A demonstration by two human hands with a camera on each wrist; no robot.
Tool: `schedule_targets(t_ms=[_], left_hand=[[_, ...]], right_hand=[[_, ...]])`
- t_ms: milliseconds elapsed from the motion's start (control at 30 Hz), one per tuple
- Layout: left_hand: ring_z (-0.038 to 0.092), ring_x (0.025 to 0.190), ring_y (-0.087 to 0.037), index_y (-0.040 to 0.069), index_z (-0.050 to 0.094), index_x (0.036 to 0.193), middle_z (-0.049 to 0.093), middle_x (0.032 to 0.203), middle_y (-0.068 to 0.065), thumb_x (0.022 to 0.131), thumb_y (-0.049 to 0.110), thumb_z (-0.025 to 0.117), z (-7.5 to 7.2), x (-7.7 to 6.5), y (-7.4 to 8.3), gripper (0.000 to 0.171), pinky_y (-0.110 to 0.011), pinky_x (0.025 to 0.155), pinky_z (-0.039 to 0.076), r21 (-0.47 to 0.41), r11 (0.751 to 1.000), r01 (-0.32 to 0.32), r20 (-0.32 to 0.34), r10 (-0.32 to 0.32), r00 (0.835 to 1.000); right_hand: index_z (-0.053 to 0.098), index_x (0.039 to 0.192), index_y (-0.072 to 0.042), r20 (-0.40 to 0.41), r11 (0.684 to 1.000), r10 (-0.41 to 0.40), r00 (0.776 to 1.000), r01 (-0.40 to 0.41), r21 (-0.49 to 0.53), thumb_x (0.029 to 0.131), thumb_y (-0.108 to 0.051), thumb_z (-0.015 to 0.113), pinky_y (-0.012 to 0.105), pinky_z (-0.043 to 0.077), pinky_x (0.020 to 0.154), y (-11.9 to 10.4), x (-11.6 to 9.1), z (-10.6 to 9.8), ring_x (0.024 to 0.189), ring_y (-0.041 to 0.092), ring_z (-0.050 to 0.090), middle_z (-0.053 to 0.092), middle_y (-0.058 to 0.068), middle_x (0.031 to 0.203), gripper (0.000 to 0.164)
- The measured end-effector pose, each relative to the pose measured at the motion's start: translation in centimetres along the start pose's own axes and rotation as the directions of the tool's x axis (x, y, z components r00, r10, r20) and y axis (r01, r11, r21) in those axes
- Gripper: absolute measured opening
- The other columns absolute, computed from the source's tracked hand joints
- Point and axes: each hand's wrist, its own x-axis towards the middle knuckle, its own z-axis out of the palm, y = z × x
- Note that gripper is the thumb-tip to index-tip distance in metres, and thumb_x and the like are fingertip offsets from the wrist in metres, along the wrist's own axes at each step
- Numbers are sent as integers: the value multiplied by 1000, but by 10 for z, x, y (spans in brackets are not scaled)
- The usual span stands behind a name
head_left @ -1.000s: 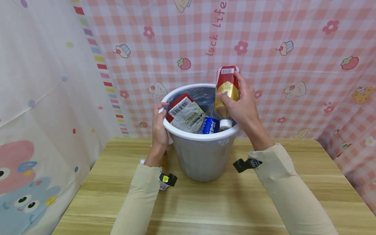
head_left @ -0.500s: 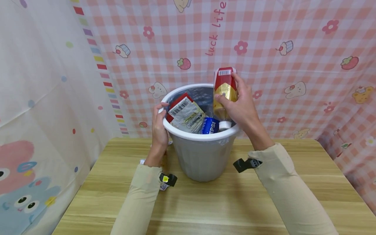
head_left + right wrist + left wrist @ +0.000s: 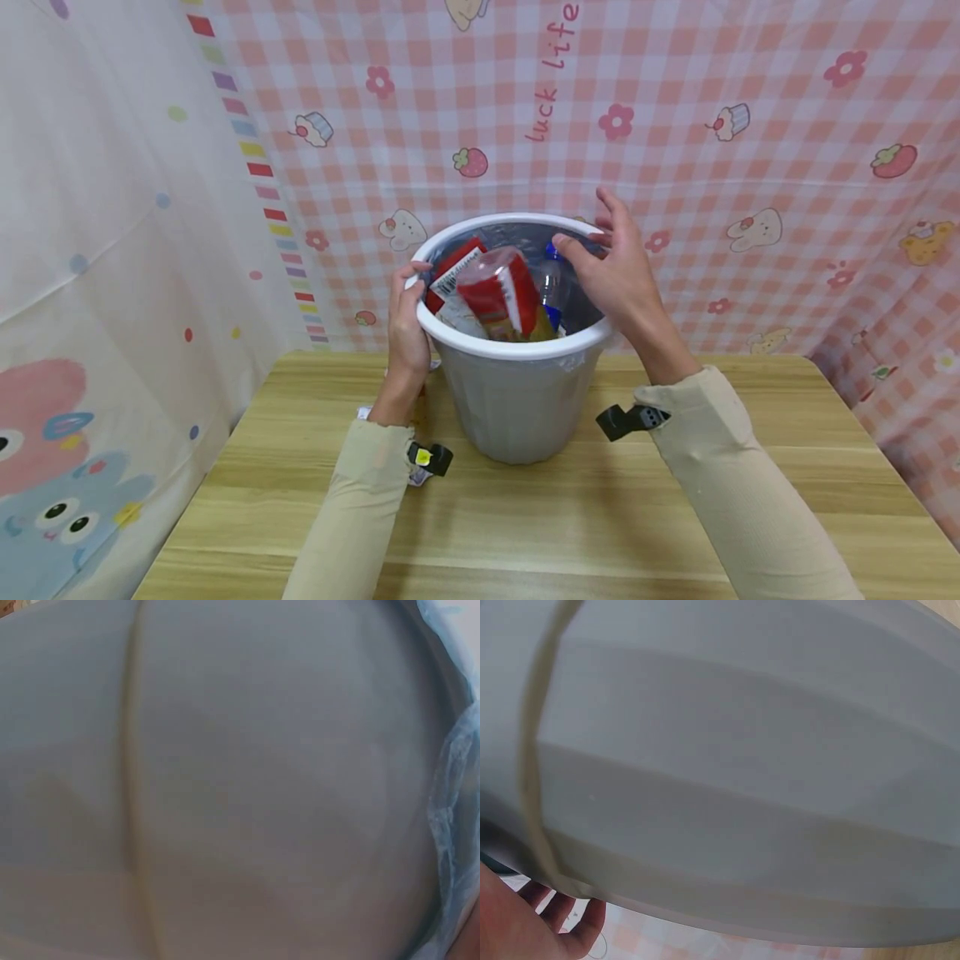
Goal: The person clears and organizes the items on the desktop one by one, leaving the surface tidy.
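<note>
A grey trash bin [image 3: 517, 408] with a white rim stands on the table, lined with a clear plastic bag [image 3: 454, 817]. My left hand [image 3: 407, 329] grips the rim at its left side; in the left wrist view its curled fingers [image 3: 592, 926] show beside the bin's wall. Inside the bin, a red and gold bottle [image 3: 498, 293] lies tilted, base up and blurred. Beneath it is a flat packet with a barcode [image 3: 450, 283], and to its right a clear bottle with blue parts [image 3: 553, 283]. My right hand [image 3: 618, 267] is spread over the right rim, holding nothing.
The bin stands on a wood-grain table [image 3: 637, 517] near its back edge. A pink checked cloth [image 3: 675, 167] hangs behind. Small printed items [image 3: 420, 477] lie mostly hidden under the left forearm.
My right hand has let go of the red and gold bottle, which has dropped leftward into the bin, covering the blue Pepsi label. My left hand stays on the rim.
</note>
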Motion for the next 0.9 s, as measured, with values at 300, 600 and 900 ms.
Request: schedule_targets(t_ms=[300,600,900], left_hand=[[43,127,-17,4,45,127,43,143,-7,99,24,29,-1,-1,1,38,-36,107,37,38,999,10,17,-10,1000],[44,125,-17,9,43,129,42,143,-4,100,27,29,-1,-3,2,38,-37,103,42,70,997,16,52,-19,998],[44,125,-16,10,43,129,42,143,-2,100,29,28,-3,-3,1,38,-38,104,41,81,996,20,44,-24,999]], right_hand=[[24,156,-30,-4,998,3,1000,-3,60,93,-41,66,48,41,106,0,1,0,134,26,42,35,12,152,76],[34,152,-30,-26,995,-8,1000,10,101,95,-40,64,46,42,106,0,-2,-4,129,24,45,41,8,146,65],[40,149,-24,-44,992,-83,996,87,90,95,-35,65,44,37,110,1,-4,-8,132,25,43,43,8,147,60]])
